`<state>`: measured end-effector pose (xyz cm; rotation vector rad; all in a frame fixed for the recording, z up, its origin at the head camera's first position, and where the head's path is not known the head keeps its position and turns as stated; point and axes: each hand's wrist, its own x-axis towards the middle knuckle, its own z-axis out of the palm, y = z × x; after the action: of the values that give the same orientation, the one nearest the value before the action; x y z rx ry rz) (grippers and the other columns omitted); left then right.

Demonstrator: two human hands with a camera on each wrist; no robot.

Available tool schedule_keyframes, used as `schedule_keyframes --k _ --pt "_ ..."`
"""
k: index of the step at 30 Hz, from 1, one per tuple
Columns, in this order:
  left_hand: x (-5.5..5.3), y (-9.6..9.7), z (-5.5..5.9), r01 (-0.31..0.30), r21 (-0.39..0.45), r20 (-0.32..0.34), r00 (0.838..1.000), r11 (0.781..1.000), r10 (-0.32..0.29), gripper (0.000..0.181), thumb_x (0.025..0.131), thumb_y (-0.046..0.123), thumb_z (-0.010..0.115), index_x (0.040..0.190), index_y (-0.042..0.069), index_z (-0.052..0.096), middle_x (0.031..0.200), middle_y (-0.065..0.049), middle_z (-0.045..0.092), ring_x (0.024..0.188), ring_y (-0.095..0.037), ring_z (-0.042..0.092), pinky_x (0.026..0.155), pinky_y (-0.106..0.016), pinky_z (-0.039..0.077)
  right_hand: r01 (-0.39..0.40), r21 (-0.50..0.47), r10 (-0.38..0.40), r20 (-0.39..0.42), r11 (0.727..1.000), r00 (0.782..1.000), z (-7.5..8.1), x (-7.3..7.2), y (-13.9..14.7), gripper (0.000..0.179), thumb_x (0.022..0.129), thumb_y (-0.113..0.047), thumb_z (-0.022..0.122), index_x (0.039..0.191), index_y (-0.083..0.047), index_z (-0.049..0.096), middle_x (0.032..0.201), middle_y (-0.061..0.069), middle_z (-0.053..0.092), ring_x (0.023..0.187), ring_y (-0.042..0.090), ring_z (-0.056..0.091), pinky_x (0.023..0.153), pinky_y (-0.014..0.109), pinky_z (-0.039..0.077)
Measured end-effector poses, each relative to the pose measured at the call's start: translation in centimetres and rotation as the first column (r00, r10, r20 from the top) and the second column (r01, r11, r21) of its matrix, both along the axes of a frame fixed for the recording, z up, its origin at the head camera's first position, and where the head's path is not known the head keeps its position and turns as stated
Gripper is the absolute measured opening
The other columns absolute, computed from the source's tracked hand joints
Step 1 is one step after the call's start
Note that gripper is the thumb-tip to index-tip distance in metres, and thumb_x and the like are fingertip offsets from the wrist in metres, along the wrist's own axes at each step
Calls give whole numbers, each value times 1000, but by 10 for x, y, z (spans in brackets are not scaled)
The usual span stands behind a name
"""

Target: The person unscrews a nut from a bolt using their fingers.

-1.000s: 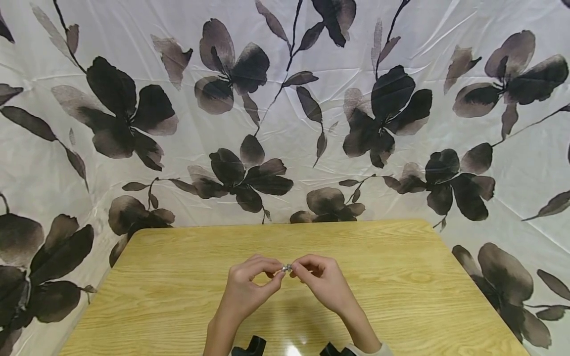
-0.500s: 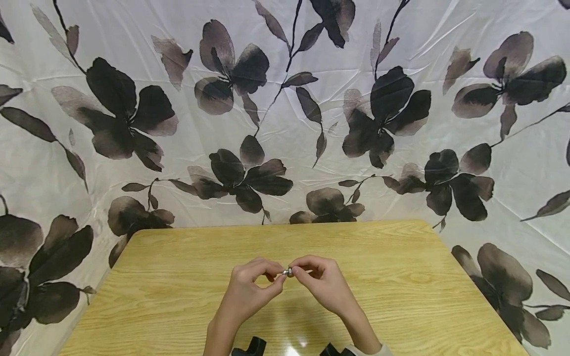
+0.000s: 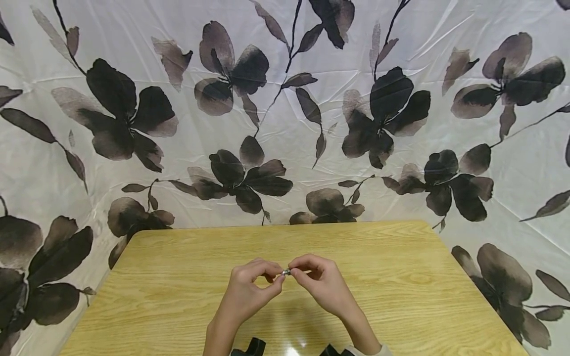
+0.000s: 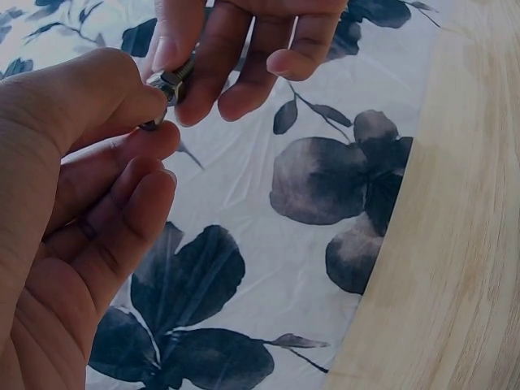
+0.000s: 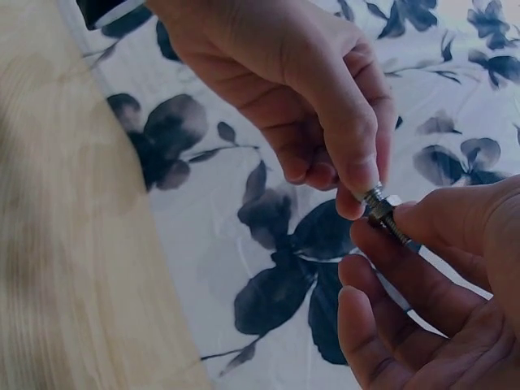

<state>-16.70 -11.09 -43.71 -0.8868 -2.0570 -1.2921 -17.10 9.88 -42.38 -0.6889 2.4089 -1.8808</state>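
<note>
Between both hands, above the table, is a small metal bolt (image 5: 396, 230) with a hex nut (image 5: 382, 205) on its thread. My left hand (image 3: 251, 284) pinches one end of it between thumb and forefinger; that end is mostly covered. From the other side my right hand (image 3: 322, 282) pinches at the nut and threaded shank with thumb and index finger. In the left wrist view the nut (image 4: 168, 84) shows between the two sets of fingertips, the threads pointing towards the right hand. The remaining fingers of both hands are loosely bent.
A light wood-grain table (image 3: 178, 257) lies beneath the hands. Behind and beside it hangs a white cloth (image 3: 311, 133) with dark flowers. Black wrist devices (image 3: 250, 347) show at the bottom edge of the head view.
Both hands stay nearly in place. The bolt and nut shifted slightly downward, and the right fingertips changed position on the nut, which showed more openly half a second ago.
</note>
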Motion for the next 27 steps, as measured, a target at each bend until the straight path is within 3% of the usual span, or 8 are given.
schedule_keyframes --k 12,18,22,27 --pt "-1 2 1 -11 -3 -39 999 1000 11 26 77 -9 81 87 14 78 88 -2 78 74 -11 69 66 -21 58 -38 -94 33 -52 995 998 2 0 0 18 100 -11 66 116 -4 71 114 20 72 102 11 69 84 29 61" --pt "-1 0 0 -49 5 -32 998 999 49 25 77 -7 82 88 15 79 89 2 78 76 -9 69 70 -17 57 13 8 -14 29 1000 999 1 -2 0 25 104 -26 63 116 -8 75 112 13 75 101 16 72 82 29 61" --pt "-2 0 -1 -25 19 -56 998 1000 26 25 78 -8 81 89 14 79 89 -1 78 75 -11 70 70 -18 58 -8 75 3 67 997 998 0 -2 1 26 104 -32 62 110 -12 78 104 10 78 96 17 72 79 27 60" --pt "-2 -1 0 -12 20 -58 998 1000 13 24 78 -9 80 89 12 79 90 -2 78 75 -11 69 69 -17 57 -19 71 14 75 997 997 1 -1 1 23 103 -30 64 110 -12 78 104 12 76 94 16 72 80 27 60"
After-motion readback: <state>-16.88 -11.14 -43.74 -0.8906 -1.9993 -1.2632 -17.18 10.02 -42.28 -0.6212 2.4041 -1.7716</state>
